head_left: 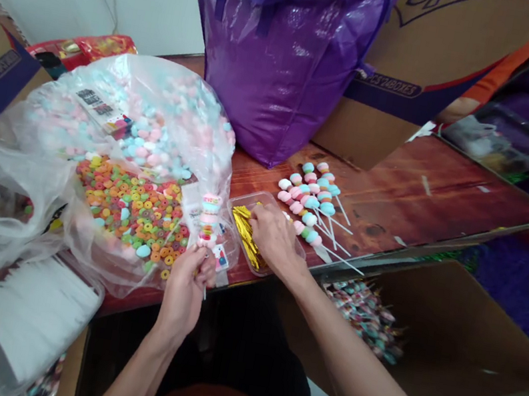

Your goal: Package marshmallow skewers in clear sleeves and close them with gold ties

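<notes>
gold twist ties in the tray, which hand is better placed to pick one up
Right. The right hand already rests on the gold twist ties in the clear tray, while the left hand is gripping the stick of a wrapped marshmallow skewer.

Bright even light, blurred edges, bag glare

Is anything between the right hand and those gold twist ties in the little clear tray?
Nothing visible. The right hand already rests in the clear tray, its fingers touching the gold twist ties. The left hand holds a wrapped marshmallow stick off to the side.
</notes>
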Demonstrator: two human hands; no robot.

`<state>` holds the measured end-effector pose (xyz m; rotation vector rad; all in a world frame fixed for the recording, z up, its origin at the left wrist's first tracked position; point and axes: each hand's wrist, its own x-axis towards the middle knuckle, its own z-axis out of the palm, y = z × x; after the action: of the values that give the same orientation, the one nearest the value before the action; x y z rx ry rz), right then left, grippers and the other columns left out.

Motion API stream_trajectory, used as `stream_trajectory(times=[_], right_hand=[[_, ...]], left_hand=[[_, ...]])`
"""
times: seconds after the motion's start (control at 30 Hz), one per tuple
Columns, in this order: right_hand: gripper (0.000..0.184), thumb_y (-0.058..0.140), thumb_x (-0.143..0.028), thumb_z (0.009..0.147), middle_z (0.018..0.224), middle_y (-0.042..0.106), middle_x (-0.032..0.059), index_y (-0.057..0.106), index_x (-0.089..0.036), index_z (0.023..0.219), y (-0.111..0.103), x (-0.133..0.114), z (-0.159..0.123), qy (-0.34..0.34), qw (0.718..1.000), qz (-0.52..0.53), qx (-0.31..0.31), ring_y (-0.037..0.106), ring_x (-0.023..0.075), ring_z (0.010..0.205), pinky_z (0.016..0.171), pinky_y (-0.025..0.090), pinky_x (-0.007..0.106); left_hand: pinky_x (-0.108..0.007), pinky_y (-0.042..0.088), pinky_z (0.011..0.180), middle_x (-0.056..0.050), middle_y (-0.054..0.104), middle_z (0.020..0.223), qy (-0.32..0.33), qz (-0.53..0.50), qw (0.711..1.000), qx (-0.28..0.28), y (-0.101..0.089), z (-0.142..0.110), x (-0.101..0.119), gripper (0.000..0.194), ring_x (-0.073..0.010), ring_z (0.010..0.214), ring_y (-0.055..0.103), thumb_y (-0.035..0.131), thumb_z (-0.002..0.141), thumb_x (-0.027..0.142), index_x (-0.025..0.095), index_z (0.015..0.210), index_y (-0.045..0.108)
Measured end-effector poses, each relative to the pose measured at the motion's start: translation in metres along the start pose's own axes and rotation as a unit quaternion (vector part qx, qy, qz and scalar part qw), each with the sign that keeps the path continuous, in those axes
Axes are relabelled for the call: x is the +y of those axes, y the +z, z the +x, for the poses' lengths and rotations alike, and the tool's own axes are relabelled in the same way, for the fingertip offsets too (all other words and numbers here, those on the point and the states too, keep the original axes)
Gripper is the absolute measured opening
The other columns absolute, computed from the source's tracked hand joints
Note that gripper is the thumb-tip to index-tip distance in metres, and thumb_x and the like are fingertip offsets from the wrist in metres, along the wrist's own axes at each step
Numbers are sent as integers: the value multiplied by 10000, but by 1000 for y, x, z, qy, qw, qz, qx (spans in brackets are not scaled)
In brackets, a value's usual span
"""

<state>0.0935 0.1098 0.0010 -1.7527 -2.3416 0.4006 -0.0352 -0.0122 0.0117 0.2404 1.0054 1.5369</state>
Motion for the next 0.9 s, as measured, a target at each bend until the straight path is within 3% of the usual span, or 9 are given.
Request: stream_trajectory(times=[0.1, 0.23, 0.33, 0.4, 0.47, 0.53, 0.6, 0.73, 0.9], right_hand=[[286, 407, -104, 960, 1076, 698, 182, 667, -116, 1078, 7, 1, 3, -4, 1000, -2, -10, 647, 276, 920, 711, 393, 326], [263, 397, -92, 958, 985, 710, 189, 621, -100, 1095, 5, 4, -1, 7, 1000, 18, -6, 655, 272, 850, 690, 394, 326], [248, 393, -126, 967, 886, 715, 125, 616, -141, 1075, 1, 10, -6, 3, 999, 51, 4, 643, 238, 780, 671, 405, 311], [214, 424, -158, 950, 842, 701, 68, 630, -166, 1006, -1, 15, -14, -16, 989, 143, 30, 624, 201, 753, 665, 420, 288], [159, 492, -219, 921, 811, 677, 26, 646, -179, 915, -4, 15, -26, -40, 948, 310, 55, 599, 168, 724, 649, 434, 267], [140, 571, -277, 888, 779, 657, 7, 665, -183, 846, -6, 11, -43, -53, 880, 469, 52, 571, 146, 683, 611, 435, 252], [144, 630, -304, 865, 760, 651, 2, 693, -185, 813, -6, 2, -59, -52, 835, 548, 23, 542, 126, 633, 562, 424, 239], [131, 707, -305, 810, 687, 644, -1, 733, -182, 775, 1, -17, -79, -3, 791, 611, 20, 469, 95, 519, 454, 375, 218], [218, 795, -337, 724, 521, 564, -46, 661, -173, 676, 12, -24, -81, 77, 754, 650, 52, 406, 70, 420, 400, 354, 204]], left_hand=[[-192, 335, 522, 39, 384, 651, -42, -21, 999, -15, 1, -1, 3, 288, -73, 566, 306, 755, 753, 377, 132, 819, 620], [-187, 317, 520, 39, 407, 653, -23, -7, 999, -28, 1, 1, 3, 288, -65, 568, 314, 807, 734, 327, 134, 783, 599], [-179, 308, 523, 37, 435, 666, 6, 18, 999, -42, 0, 6, 0, 278, -59, 574, 329, 818, 754, 307, 132, 808, 610], [-175, 294, 517, 34, 472, 671, 24, 29, 998, -50, 0, 9, -3, 280, -57, 571, 344, 819, 761, 311, 139, 858, 621], [-175, 279, 509, 32, 514, 668, 44, 30, 997, -48, 2, 12, -6, 296, -53, 553, 352, 824, 754, 314, 157, 891, 614], [-175, 264, 500, 35, 543, 657, 57, 27, 997, -45, 4, 14, -8, 312, -48, 531, 354, 830, 745, 318, 176, 895, 596], [-175, 245, 487, 36, 556, 649, 56, 30, 997, -47, 6, 15, -10, 329, -46, 518, 358, 842, 727, 323, 187, 866, 578], [-176, 236, 471, 59, 505, 618, 41, 68, 995, -62, 8, 13, -18, 304, -41, 489, 324, 818, 754, 355, 184, 821, 576], [-198, 385, 594, 40, 541, 723, 121, 163, 978, -43, 7, 5, -26, 198, -86, 612, 470, 701, 875, 356, 206, 946, 592]])
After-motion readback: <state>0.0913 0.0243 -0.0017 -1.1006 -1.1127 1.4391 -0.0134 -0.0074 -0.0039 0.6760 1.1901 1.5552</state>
